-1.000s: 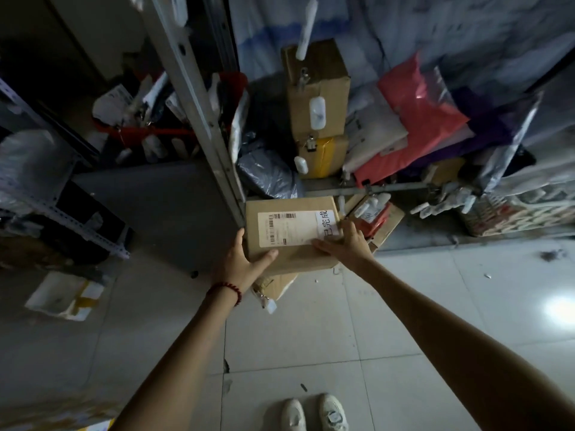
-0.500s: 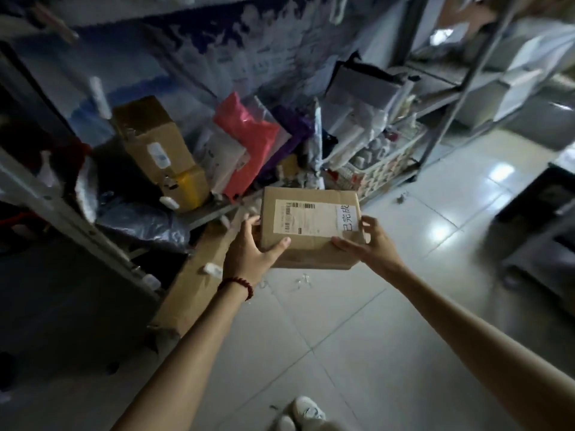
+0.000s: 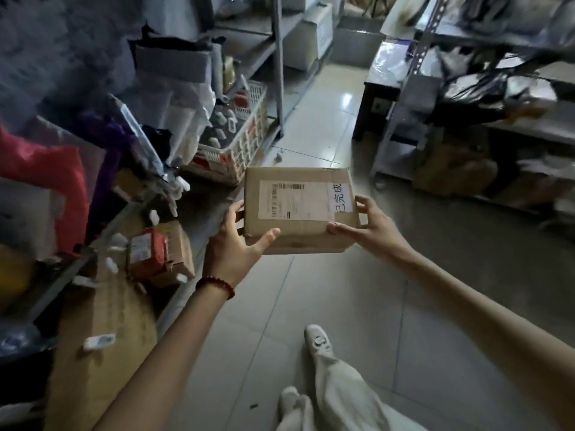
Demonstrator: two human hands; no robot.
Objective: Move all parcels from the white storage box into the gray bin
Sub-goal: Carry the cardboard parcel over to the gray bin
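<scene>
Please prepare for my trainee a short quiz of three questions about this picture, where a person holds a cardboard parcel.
1. True or false: only the right hand holds the cardboard parcel.
2. Which wrist wears the red bead bracelet? A left, B right, C both.
3. Fill in: the barcode label lies on the parcel's ___ face.
Key: 1 false, the left hand grips it too; 2 A; 3 top.

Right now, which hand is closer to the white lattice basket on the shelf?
Left. The left hand grips the parcel's left end, the end nearest the basket. The right hand holds the right end, a parcel's width farther off.
</scene>
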